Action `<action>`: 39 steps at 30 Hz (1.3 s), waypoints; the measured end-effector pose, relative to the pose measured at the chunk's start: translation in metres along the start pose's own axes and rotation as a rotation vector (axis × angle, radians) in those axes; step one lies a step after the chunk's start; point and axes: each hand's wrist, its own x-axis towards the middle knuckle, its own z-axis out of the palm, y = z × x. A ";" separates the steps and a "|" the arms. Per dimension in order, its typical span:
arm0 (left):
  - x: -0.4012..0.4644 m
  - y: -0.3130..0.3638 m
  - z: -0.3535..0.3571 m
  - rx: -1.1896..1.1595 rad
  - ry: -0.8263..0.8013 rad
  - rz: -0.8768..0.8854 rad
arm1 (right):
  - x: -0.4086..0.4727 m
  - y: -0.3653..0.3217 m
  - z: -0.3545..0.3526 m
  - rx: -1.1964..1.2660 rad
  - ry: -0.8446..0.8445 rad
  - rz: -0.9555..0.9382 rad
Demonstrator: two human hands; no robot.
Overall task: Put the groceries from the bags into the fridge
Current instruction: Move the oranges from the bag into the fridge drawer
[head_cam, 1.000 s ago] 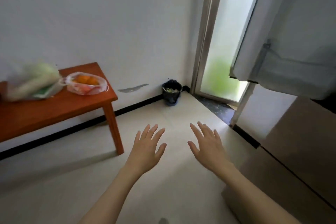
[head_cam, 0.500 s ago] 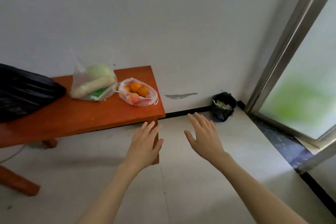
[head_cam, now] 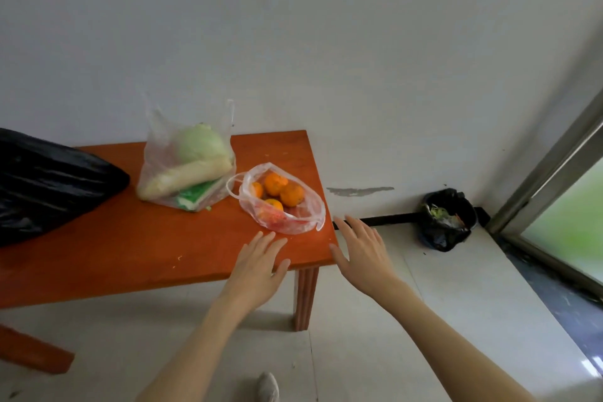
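Observation:
On the orange wooden table (head_cam: 130, 248) lie three bags. A clear bag of oranges and a red fruit (head_cam: 281, 198) sits near the table's right front corner. Behind it stands a clear bag (head_cam: 187, 160) with a cabbage, a long pale vegetable and a green packet. A black bag (head_cam: 49, 183) fills the left end. My left hand (head_cam: 259, 266) is stretched out flat over the table's front edge, just short of the orange bag. My right hand (head_cam: 360, 250) is spread open beside the table's right corner. Both hold nothing. The fridge is out of view.
A small bin lined with a black bag (head_cam: 447, 219) stands on the floor by the wall at the right. A frosted glass door with a metal frame (head_cam: 554, 179) is at the far right. Pale tiled floor lies between me and the table.
The view has swung left from the fridge and door toward the table. Both open hands have come forward and now reach the table's right front corner, close to the orange bag.

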 end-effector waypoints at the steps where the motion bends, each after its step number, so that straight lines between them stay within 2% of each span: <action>1: 0.017 -0.011 -0.003 -0.012 0.003 0.014 | 0.018 -0.003 0.005 0.007 0.004 -0.004; 8: 0.125 -0.066 -0.031 -0.048 0.024 0.130 | 0.124 -0.023 0.030 0.036 0.004 0.022; 11: 0.158 -0.074 -0.030 -0.103 -0.001 0.079 | 0.155 -0.025 0.041 -0.032 0.017 0.011; 15: 0.187 -0.088 -0.011 -0.146 -0.046 0.043 | 0.188 -0.022 0.064 -0.113 -0.066 -0.065; 19: 0.218 -0.101 0.003 -0.148 -0.037 -0.009 | 0.226 -0.012 0.082 -0.027 -0.026 -0.166; 21: 0.233 -0.107 0.007 -0.140 -0.036 -0.054 | 0.245 -0.010 0.088 -0.011 -0.107 -0.181; 23: 0.242 -0.112 0.014 -0.142 -0.080 -0.098 | 0.263 -0.003 0.101 -0.027 -0.202 -0.150; 29: 0.245 -0.122 0.040 -0.057 -0.245 -0.199 | 0.290 0.018 0.136 -0.038 -0.321 -0.103; 34: 0.250 -0.118 0.048 0.033 -0.318 -0.232 | 0.301 0.023 0.147 -0.071 -0.293 -0.077; 39: 0.256 -0.121 0.053 -0.030 -0.327 -0.298 | 0.305 0.022 0.149 -0.038 -0.269 -0.077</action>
